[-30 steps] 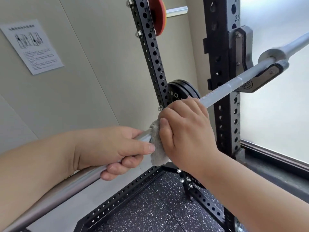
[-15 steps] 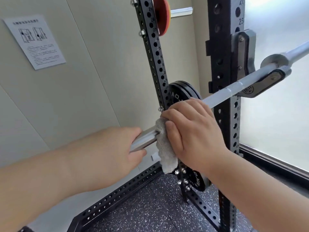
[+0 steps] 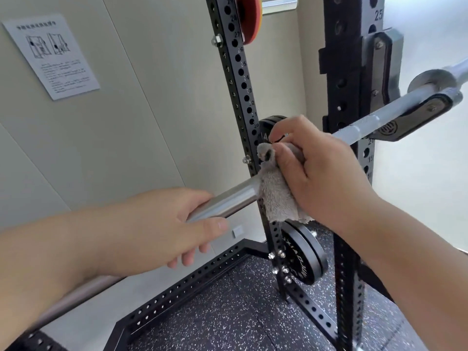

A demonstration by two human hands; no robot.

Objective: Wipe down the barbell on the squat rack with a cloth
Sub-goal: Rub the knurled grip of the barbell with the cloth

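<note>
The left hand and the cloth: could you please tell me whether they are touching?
Apart. The head view shows a bare stretch of barbell between the left hand, which grips it, and the cloth under the right hand.

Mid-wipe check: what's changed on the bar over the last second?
The right hand, gripping the cloth around the barbell, has slid up the bar away from the left hand toward the rack hook. They were touching, and now bare steel shows between them. Nothing was let go. The left hand still grips the bar, and the bar still sits in the hook.
</note>
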